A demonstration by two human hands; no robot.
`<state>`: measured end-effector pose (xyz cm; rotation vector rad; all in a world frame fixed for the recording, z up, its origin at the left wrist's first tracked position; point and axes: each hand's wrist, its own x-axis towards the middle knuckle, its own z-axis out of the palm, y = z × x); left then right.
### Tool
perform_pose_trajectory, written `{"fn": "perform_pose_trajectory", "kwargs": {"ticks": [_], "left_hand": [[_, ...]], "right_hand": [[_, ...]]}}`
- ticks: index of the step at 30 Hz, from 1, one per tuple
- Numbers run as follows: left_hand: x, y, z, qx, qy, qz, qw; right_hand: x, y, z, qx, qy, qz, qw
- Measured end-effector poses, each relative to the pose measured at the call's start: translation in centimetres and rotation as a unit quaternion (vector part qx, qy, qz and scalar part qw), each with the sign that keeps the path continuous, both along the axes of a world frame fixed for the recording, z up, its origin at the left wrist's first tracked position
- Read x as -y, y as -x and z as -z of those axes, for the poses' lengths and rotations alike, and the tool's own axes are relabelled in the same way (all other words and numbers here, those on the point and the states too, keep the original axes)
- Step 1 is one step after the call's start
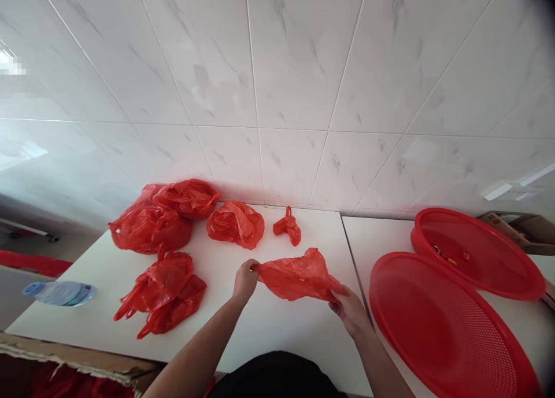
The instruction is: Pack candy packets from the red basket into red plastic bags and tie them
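Observation:
A thin red plastic bag (299, 275) is stretched sideways between my two hands above the white table. My left hand (246, 279) pinches its left end, fingers closed. At the lower right end, my right hand (348, 310) grips the bag between thumb and fingers. Beyond it lies a small knotted red bag (288, 227). A crumpled red bag (235, 224) rests near the wall, left of the knotted one. Further left are a heap of filled red bags (158, 218) and another loose bundle of red bags (162, 294); their contents cannot be made out.
Two red plastic baskets (437, 323) lie on the right-hand table, the rear one with a few small items inside. A water bottle (60, 293) lies at the left edge. A cardboard box (82, 354) with red bags stands front left. A tiled wall (295, 161) borders the back.

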<state>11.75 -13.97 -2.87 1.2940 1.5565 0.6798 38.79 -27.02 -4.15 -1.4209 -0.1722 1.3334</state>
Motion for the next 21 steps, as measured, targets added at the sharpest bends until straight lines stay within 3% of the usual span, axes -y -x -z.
{"fn": "perform_pose_trajectory", "kwargs": {"ticks": [5, 10, 12, 15, 18, 21], "left_hand": [[-0.6, 0.3, -0.1, 0.130, 0.095, -0.110, 0.981], [-1.1, -0.8, 0.0, 0.219, 0.129, -0.167, 0.953], [-1.2, -0.9, 0.1, 0.229, 0.140, -0.168, 0.948], [-1.1, -1.1, 0.0, 0.223, 0.155, -0.141, 0.952], [-0.5, -1.7, -0.3, 0.203, 0.155, -0.094, 0.962], [0.1, -2.7, -0.5, 0.180, 0.144, -0.046, 0.972]], "right_hand": [[0.5, -0.7, 1.4, -0.010, 0.028, 0.029, 0.999], [0.9, -0.3, 2.1, -0.090, 0.076, 0.065, 0.991], [1.0, -0.3, 2.1, -0.081, 0.092, 0.054, 0.991], [1.0, 0.1, 1.0, 0.126, 0.088, 0.023, 0.988], [0.5, 1.6, -0.7, 0.376, 0.042, -0.020, 0.926], [-0.3, 4.4, -1.2, 0.448, -0.001, -0.140, 0.883]]}}
